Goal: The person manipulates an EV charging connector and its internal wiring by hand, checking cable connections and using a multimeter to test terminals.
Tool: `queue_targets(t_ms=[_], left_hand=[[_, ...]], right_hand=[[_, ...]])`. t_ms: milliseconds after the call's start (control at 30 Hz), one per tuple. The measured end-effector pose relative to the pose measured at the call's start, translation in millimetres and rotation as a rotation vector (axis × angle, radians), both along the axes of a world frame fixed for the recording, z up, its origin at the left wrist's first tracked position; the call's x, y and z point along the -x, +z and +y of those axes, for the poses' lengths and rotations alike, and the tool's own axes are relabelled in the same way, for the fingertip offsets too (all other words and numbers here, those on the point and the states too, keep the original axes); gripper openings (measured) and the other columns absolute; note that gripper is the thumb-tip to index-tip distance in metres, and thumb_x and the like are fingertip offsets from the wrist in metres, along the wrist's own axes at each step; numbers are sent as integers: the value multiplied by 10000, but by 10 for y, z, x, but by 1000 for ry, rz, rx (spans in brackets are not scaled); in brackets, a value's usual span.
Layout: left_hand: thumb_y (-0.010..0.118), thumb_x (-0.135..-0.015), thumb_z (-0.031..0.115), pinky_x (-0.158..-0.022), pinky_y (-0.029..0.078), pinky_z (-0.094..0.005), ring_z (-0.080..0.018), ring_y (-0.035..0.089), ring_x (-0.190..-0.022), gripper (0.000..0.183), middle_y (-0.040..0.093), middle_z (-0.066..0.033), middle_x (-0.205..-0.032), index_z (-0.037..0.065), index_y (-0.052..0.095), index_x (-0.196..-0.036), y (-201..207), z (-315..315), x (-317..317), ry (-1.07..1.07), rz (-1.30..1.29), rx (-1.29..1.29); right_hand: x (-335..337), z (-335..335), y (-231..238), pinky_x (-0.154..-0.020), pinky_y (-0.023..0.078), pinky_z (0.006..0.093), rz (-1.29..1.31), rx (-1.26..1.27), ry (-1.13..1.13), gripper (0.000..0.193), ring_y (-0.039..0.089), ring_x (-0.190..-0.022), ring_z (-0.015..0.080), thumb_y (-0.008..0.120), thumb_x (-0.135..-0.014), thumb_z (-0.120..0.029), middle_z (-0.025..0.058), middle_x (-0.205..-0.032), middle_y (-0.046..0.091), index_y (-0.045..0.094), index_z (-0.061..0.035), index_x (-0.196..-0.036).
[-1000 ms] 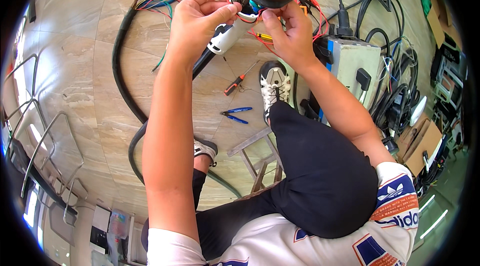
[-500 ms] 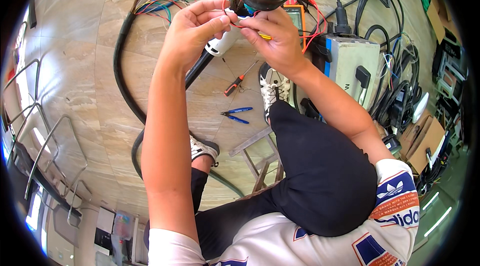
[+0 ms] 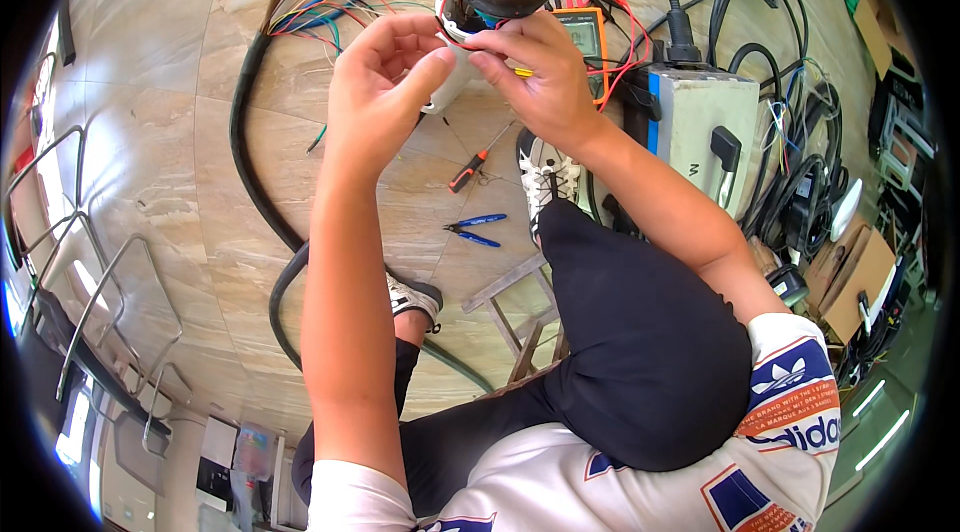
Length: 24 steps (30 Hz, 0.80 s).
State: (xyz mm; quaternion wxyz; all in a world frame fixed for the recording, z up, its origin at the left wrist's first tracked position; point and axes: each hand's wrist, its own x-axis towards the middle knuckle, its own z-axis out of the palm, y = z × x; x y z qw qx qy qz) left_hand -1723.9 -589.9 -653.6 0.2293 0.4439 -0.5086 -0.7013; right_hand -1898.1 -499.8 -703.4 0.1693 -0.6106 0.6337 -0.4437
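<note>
A round black multi-hole charging connector head (image 3: 508, 7) stands at the top, over a white tubular housing (image 3: 452, 89) with thin wires between them. Just below the head, my right hand (image 3: 540, 77) pinches a thin red wire (image 3: 455, 42) between thumb and finger. A small yellow piece (image 3: 523, 73) shows against that hand; its kind is unclear. My left hand (image 3: 385, 82) is beside the housing, fingers curved and thumb apart, with nothing visible between them. The palm side of my right hand is hidden.
An orange multimeter (image 3: 597, 62) with red leads lies right of the connector. Below are an orange-black screwdriver (image 3: 466, 175) and blue cutters (image 3: 475, 230). A thick black cable (image 3: 240, 122) runs left, ending in coloured wires (image 3: 325, 12). A grey box (image 3: 705, 132) and tangled cables stand right.
The connector head has shifted a little left. My left hand has let go of the thin red wire and moved down and left, its thumb spreading from the fingers. My right hand has moved slightly left.
</note>
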Motion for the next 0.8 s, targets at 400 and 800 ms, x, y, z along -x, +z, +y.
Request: queue_targets(t_ms=[400,800], left_hand=[[685,-832,42,-572,480,-262,-104,587,-659,89,650,-66,-750,-11,620,-862,91,41,16,-59,-258,405],[729,-800,25,-646,505,-339,-219,641,-753,121,657,-94,-857,18,657,-897,175,-191,-19,-350,-450,815]], right_hand=[[-50,-72,19,-724,420,380,-1,52,-28,168,549,-770,228,796,-782,-138,4,-755,577,772,-156,-948],[-7,-87,32,-736,376,387,289,105,32,171,534,-814,224,774,-760,-145,-10,-766,540,747,-187,-923]])
